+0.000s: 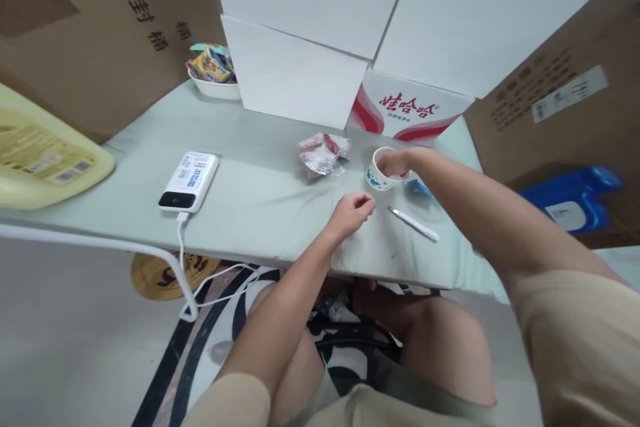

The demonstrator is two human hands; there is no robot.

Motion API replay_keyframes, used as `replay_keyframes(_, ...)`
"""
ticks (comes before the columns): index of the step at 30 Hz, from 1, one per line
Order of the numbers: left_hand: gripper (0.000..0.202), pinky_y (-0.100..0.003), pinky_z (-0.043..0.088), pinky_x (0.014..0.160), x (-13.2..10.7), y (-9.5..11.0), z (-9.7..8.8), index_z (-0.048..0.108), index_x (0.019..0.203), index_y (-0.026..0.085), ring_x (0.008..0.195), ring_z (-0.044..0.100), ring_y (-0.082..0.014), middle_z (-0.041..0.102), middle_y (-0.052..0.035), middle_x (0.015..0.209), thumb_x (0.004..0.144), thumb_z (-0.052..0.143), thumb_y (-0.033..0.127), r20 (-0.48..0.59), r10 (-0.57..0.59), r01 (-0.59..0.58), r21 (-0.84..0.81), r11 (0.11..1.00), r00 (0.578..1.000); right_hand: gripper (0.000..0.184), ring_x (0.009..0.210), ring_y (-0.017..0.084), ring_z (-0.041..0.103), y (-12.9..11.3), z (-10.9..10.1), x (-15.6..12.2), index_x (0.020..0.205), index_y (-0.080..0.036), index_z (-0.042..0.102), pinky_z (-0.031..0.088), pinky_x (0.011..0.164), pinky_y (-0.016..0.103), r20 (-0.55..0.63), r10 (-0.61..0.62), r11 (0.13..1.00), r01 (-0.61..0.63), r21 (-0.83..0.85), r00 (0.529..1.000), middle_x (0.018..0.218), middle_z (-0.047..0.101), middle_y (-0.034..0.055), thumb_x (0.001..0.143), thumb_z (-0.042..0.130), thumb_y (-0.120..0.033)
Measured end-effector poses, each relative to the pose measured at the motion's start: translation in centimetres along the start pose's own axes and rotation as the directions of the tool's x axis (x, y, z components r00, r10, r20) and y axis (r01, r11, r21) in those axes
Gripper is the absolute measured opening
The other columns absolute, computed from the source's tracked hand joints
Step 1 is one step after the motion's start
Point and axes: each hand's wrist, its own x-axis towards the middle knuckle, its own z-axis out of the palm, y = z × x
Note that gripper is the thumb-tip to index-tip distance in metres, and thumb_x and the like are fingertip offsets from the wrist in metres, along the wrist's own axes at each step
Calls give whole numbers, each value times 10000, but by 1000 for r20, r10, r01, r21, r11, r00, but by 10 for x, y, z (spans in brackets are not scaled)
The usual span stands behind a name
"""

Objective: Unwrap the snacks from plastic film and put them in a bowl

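Note:
My right hand (393, 163) reaches down into a white paper cup (383, 178) with a blue pattern; the cup's wall hides the fingertips. My left hand (351, 213) hovers over the cloth, in front of the cup and to its left. Its fingers are curled together, and whatever they may hold is hidden. Closest to both hands on the right lies a slim white pen-like tool (414, 224) with a dark tip. A crumpled clear plastic packet (324, 153) with red parts rests left of the cup. Something blue (419, 187) shows partly behind my right forearm.
On the left are a power bank (189, 181) with a white cable (181, 233) and a yellow bottle (47, 153). A bowl of snack packets (215, 89) stands behind. White boxes (300, 73) and cardboard boxes (565, 87) wall in the table's back and sides. A blue packet (570, 203) is at right.

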Motion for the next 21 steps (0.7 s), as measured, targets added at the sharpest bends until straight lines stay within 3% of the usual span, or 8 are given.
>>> replay_keyframes(2, 153, -252, 360, 574, -1, -1, -2, 579, 703, 181, 554, 443, -99, 508, 40, 602, 771, 548, 315, 1, -9, 9, 42, 999, 1000, 205, 835, 227, 669, -13, -12, 1, 814, -121, 733, 520, 762, 349, 78, 34, 982, -19, -186, 996, 760, 667, 67, 801, 771, -321)
replay_keyframes(4, 154, -256, 339, 577, -2, -2, -2, 576, 688, 180, 568, 429, -104, 495, 43, 591, 776, 538, 300, 8, 0, -1, 115, 993, 1000, 106, 832, 251, 666, -34, -16, -1, 712, -149, 719, 493, 785, 362, 104, 22, 955, 9, -295, 994, 676, 648, 64, 747, 773, -233)
replay_keyframes(6, 159, -260, 332, 588, -4, -1, -2, 579, 677, 177, 587, 430, -110, 492, 40, 588, 783, 536, 287, 27, 10, -15, 197, 980, 1000, 106, 935, 275, 666, -59, -4, -4, 866, -173, 740, 477, 850, 373, 130, -104, 897, 149, -417, 986, 836, 715, 83, 771, 707, -207)
replay_keyframes(10, 149, -265, 333, 594, -7, -1, -1, 593, 679, 175, 583, 442, -117, 484, 42, 566, 797, 530, 241, 46, -26, 11, 302, 953, 999, 498, 1215, 309, 575, -101, 50, -11, 1326, -202, 596, 450, 944, 397, 351, -297, 684, 454, -570, 888, 1341, 641, 115, 831, 644, -221)
replay_keyframes(13, 156, -269, 343, 593, -8, -1, -3, 623, 700, 178, 579, 459, -126, 502, 36, 564, 811, 528, 233, 21, -33, 23, 354, 935, 999, 668, 1338, 328, 463, -107, 84, -16, 1447, -179, 466, 350, 1065, 448, 436, -326, 517, 544, -661, 839, 1417, 581, 145, 809, 664, -163)
replay_keyframes(15, 167, -275, 358, 607, -8, -1, -6, 658, 723, 181, 593, 484, -139, 537, 23, 578, 814, 530, 237, 15, -22, 14, 397, 918, 1000, 616, 1312, 331, 470, -101, 95, -21, 1432, -138, 465, 311, 1082, 456, 411, -373, 448, 549, -705, 832, 1369, 594, 179, 836, 617, -142)
replay_keyframes(18, 180, -285, 385, 644, -9, -1, -9, 704, 750, 188, 626, 525, -161, 601, -1, 623, 798, 538, 238, 57, -22, -6, 457, 889, 998, 403, 1245, 337, 503, -89, 94, -32, 1270, -107, 573, 330, 1041, 445, 379, -441, 418, 560, -715, 813, 1318, 595, 212, 869, 531, -128)
replay_keyframes(21, 168, -288, 393, 650, -9, -2, -11, 715, 747, 192, 640, 550, -171, 631, -13, 650, 772, 552, 225, 125, -56, -14, 503, 864, 991, 265, 1130, 326, 575, -83, 83, -43, 1093, -143, 614, 398, 946, 418, 360, -417, 544, 547, -637, 835, 1185, 657, 185, 838, 544, -124)
